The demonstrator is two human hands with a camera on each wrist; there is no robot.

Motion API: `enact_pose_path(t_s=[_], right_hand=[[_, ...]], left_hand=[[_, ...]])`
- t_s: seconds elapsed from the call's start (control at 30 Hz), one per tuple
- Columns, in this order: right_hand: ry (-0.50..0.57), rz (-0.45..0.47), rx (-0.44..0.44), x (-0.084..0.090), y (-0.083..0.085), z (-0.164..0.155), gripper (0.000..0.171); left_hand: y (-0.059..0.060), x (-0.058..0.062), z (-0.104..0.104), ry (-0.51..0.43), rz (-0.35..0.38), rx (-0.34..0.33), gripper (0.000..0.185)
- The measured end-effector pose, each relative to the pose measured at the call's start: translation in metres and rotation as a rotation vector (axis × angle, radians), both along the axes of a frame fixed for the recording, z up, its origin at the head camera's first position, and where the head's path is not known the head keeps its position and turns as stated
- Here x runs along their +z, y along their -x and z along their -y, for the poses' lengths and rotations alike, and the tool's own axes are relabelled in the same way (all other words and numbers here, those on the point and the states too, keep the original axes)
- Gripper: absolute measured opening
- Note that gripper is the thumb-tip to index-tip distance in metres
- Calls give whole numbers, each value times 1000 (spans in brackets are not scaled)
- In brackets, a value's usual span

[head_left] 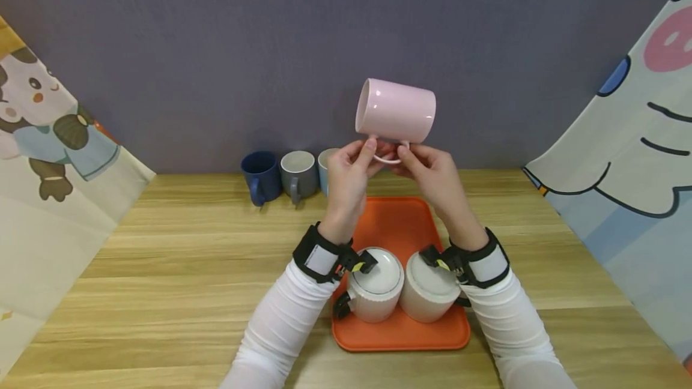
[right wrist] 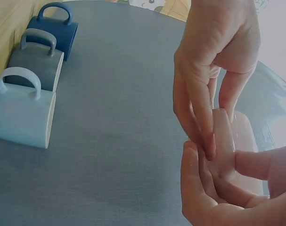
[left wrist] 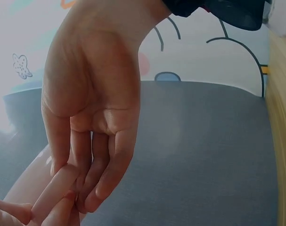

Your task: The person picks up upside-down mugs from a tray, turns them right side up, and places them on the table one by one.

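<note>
A pink mug (head_left: pixel 396 110) is held in the air on its side, mouth to the left, above the far end of the orange tray (head_left: pixel 400 332). Both hands pinch its handle (head_left: pixel 390 158) from below: my left hand (head_left: pixel 351 167) at the handle's left end, my right hand (head_left: pixel 427 167) at its right end. In the left wrist view my left-hand fingers (left wrist: pixel 98 179) curl round the pink handle (left wrist: pixel 53 193). In the right wrist view my right-hand fingers (right wrist: pixel 199 117) pinch the handle (right wrist: pixel 224 141), with the left hand's fingers (right wrist: pixel 204 188) below.
Two white ribbed mugs (head_left: pixel 376 286) (head_left: pixel 429 288) stand on the tray's near end between my wrists. A dark blue mug (head_left: pixel 261 176), a grey mug (head_left: pixel 298 174) and a light blue mug (head_left: pixel 326 168) line the back wall. Cartoon cloths hang left and right.
</note>
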State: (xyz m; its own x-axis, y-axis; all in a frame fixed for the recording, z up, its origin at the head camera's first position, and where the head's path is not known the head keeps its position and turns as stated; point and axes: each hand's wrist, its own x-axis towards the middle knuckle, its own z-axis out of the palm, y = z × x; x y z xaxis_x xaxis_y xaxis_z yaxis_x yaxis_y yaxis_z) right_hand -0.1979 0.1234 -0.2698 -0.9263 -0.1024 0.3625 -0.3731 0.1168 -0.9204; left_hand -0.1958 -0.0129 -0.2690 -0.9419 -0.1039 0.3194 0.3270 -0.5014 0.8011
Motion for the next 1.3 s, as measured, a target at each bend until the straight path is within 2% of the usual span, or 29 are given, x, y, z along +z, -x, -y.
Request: enact_pose_path(t_s=[0.3, 0.53, 0.7, 0.8, 1.03, 1.17, 1.3], right_hand=[[123, 53, 18, -1, 2, -2, 39], [466, 181, 181, -2, 2, -2, 17], [604, 227, 282, -1, 2, -3, 14], [647, 246, 323, -1, 2, -4, 14], [703, 306, 348, 0, 3, -7, 15], [742, 339, 380, 1, 4, -10, 16], [774, 356, 416, 3, 4, -12, 17]], left_hand=[[1, -2, 3, 140, 22, 50, 25], [3, -7, 0, 180, 45, 54, 25], [3, -8, -1, 170, 56, 44, 25], [3, -8, -1, 173, 62, 40, 25], [5, -9, -2, 187, 93, 16, 26], [6, -9, 0, 192, 84, -32, 28], [6, -6, 6, 243, 71, -82, 30]])
